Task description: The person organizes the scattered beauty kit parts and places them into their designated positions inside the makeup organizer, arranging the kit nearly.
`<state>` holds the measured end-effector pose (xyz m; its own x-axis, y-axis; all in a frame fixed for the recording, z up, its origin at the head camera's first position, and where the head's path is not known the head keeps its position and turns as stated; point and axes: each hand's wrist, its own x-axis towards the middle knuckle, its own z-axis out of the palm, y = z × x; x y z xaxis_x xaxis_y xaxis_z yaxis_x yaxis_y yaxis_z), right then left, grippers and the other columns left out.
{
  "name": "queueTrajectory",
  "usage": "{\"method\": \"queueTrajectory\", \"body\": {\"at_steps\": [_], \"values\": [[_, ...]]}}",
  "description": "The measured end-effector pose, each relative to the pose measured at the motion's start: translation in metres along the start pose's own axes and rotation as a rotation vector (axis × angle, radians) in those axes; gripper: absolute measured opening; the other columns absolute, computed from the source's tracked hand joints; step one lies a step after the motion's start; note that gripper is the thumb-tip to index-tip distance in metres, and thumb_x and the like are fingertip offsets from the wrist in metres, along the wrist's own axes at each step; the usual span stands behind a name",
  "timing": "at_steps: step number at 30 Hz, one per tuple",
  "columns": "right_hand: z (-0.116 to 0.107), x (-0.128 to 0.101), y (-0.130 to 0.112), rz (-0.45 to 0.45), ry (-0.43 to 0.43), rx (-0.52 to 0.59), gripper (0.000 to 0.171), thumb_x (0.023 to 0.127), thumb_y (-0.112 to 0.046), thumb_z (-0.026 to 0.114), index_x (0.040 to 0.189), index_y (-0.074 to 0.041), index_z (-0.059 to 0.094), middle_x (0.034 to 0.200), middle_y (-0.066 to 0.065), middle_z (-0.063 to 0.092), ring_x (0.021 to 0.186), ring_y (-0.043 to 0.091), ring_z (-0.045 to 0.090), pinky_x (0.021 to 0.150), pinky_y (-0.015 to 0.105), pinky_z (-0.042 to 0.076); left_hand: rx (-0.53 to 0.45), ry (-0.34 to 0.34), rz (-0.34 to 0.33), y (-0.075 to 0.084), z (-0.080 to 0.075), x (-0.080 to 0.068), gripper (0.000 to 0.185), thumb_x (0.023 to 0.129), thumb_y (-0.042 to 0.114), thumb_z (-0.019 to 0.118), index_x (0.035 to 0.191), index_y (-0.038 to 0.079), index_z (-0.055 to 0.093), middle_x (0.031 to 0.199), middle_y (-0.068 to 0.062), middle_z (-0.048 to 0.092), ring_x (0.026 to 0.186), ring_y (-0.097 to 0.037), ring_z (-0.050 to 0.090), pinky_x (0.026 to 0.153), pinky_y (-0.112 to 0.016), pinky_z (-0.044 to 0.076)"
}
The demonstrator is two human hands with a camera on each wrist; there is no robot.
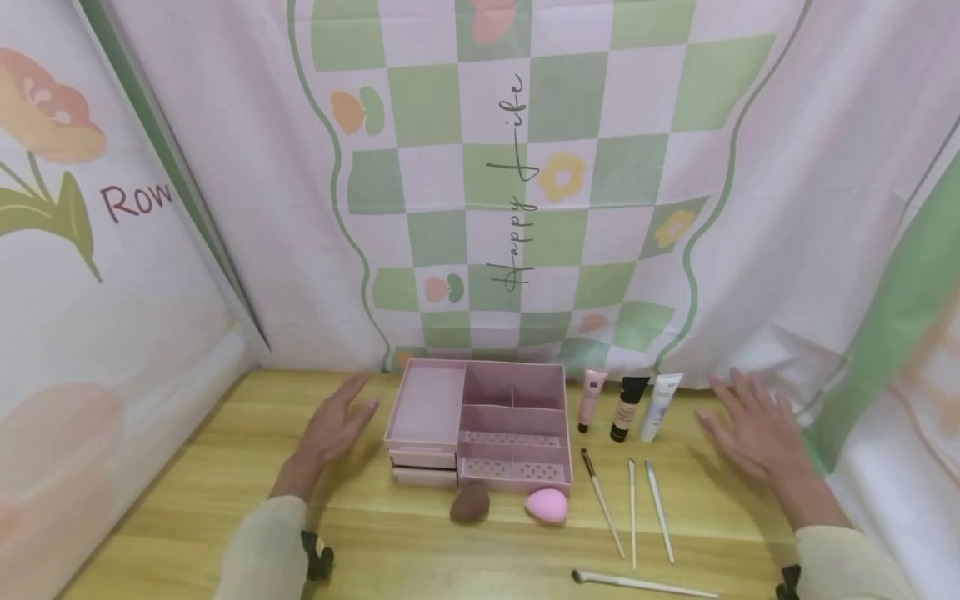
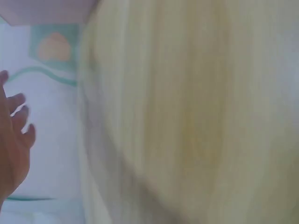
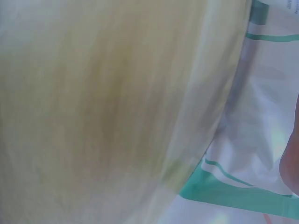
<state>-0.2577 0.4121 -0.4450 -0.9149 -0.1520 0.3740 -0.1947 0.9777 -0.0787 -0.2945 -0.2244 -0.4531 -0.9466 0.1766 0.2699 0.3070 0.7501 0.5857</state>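
Organizer (image 1: 480,417): pink, compartments on top, two small drawers at its front left; sits mid-counter (image 1: 225,500), back edge near the hanging cloth (image 1: 525,167).
Left hand (image 1: 333,429): just left of organizer, fingers straight and spread, palm down, holds nothing; can't tell if it rests on the counter or hovers. Left wrist view blurred, shows only the fingers (image 2: 18,121) before pale cloth.
Right hand (image 1: 750,425): well right of organizer, past the tubes, fingers spread and relaxed, grasping nothing. Right wrist view blurred, only a sliver of the hand at the edge.
Tubes: three, just right of organizer, lying in a row: pink tube (image 1: 591,398), black-capped tube (image 1: 627,407), white tube (image 1: 660,406).
Sponges: brown sponge (image 1: 470,502) and pink sponge (image 1: 546,506), just in front of organizer, side by side, apart.
Brushes: three slim brushes (image 1: 632,508) front-right of organizer, below the tubes; a fourth brush (image 1: 645,584) lies crosswise nearer the person.
Sleeves: pale, both forearms.
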Motion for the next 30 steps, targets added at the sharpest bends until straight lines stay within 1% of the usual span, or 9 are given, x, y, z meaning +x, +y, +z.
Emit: {"method": "queueTrajectory", "body": {"at_steps": [3, 6, 12, 15, 18, 22, 25, 28, 30], "values": [[-0.004, 0.001, -0.002, -0.006, 0.009, 0.012, 0.068, 0.1, -0.047, 0.039, 0.155, -0.011, 0.022, 0.16, 0.029, 0.014, 0.148, 0.052, 0.004, 0.111, 0.077, 0.007, -0.15, -0.006, -0.008, 0.01, 0.001, -0.001, 0.062, 0.101, 0.046, 0.039, 0.154, 0.015, 0.028, 0.161, -0.017, 0.028, 0.147, -0.042, 0.027, 0.121, -0.062, 0.019], [-0.007, 0.002, -0.003, -0.018, 0.016, 0.017, 0.067, 0.099, -0.046, 0.04, 0.154, -0.009, 0.025, 0.159, 0.029, 0.017, 0.147, 0.052, 0.006, 0.11, 0.077, 0.011, -0.281, -0.001, -0.013, 0.018, 0.003, -0.003, 0.059, 0.102, 0.04, 0.039, 0.152, 0.009, 0.031, 0.159, -0.02, 0.03, 0.146, -0.043, 0.029, 0.121, -0.059, 0.021], [-0.016, 0.001, -0.003, -0.043, 0.028, 0.028, 0.065, 0.099, -0.042, 0.043, 0.149, -0.002, 0.032, 0.153, 0.035, 0.027, 0.141, 0.056, 0.021, 0.108, 0.074, 0.02, -0.502, 0.01, -0.015, 0.032, 0.01, -0.006, 0.056, 0.103, 0.03, 0.042, 0.147, -0.003, 0.035, 0.157, -0.025, 0.03, 0.143, -0.043, 0.035, 0.121, -0.053, 0.026], [-0.022, -0.001, -0.004, -0.05, 0.036, 0.04, 0.064, 0.099, -0.041, 0.045, 0.146, 0.001, 0.036, 0.148, 0.036, 0.033, 0.135, 0.057, 0.028, 0.106, 0.073, 0.023, -0.576, -0.01, -0.005, 0.037, 0.014, -0.009, 0.056, 0.102, 0.026, 0.042, 0.147, -0.005, 0.033, 0.157, -0.026, 0.029, 0.145, -0.042, 0.031, 0.122, -0.051, 0.023], [-0.027, -0.003, -0.008, -0.045, 0.04, 0.059, 0.064, 0.097, -0.042, 0.049, 0.143, 0.003, 0.04, 0.144, 0.036, 0.039, 0.13, 0.056, 0.035, 0.103, 0.073, 0.026, -0.646, -0.043, -0.005, 0.04, 0.018, -0.011, 0.057, 0.101, 0.021, 0.043, 0.149, -0.006, 0.028, 0.157, -0.026, 0.027, 0.146, -0.041, 0.029, 0.121, -0.046, 0.024], [-0.035, -0.007, -0.018, -0.011, 0.025, 0.128, 0.062, 0.095, -0.042, 0.053, 0.139, 0.002, 0.045, 0.14, 0.034, 0.045, 0.124, 0.054, 0.04, 0.097, 0.075, 0.03, -0.74, -0.092, -0.03, 0.042, 0.022, -0.015, 0.059, 0.099, 0.015, 0.046, 0.151, -0.005, 0.024, 0.157, -0.026, 0.027, 0.145, -0.042, 0.03, 0.112, -0.027, 0.041], [-0.042, -0.01, -0.028, 0.015, 0.006, 0.206, 0.056, 0.095, -0.037, 0.057, 0.133, 0.004, 0.051, 0.134, 0.034, 0.051, 0.119, 0.054, 0.044, 0.093, 0.074, 0.034, -0.807, -0.122, -0.052, 0.045, 0.025, -0.018, 0.063, 0.097, 0.014, 0.049, 0.152, -0.002, 0.023, 0.159, -0.023, 0.026, 0.145, -0.041, 0.029, 0.103, -0.014, 0.045], [-0.046, -0.014, -0.042, 0.024, -0.018, 0.275, 0.048, 0.093, -0.029, 0.061, 0.126, 0.005, 0.057, 0.125, 0.034, 0.059, 0.111, 0.052, 0.053, 0.088, 0.07, 0.043, -0.865, -0.138, -0.071, 0.048, 0.027, -0.019, 0.065, 0.095, 0.013, 0.051, 0.153, 0.002, 0.023, 0.161, -0.021, 0.023, 0.146, -0.039, 0.027, 0.101, -0.013, 0.046], [-0.047, -0.016, -0.052, 0.025, -0.05, 0.318, 0.042, 0.093, -0.025, 0.062, 0.122, 0.006, 0.06, 0.119, 0.032, 0.064, 0.103, 0.047, 0.061, 0.083, 0.063, 0.052, -0.898, -0.146, -0.089, 0.049, 0.028, -0.02, 0.066, 0.094, 0.012, 0.051, 0.154, 0.004, 0.024, 0.162, -0.019, 0.021, 0.147, -0.039, 0.026, 0.101, -0.014, 0.046]]}}
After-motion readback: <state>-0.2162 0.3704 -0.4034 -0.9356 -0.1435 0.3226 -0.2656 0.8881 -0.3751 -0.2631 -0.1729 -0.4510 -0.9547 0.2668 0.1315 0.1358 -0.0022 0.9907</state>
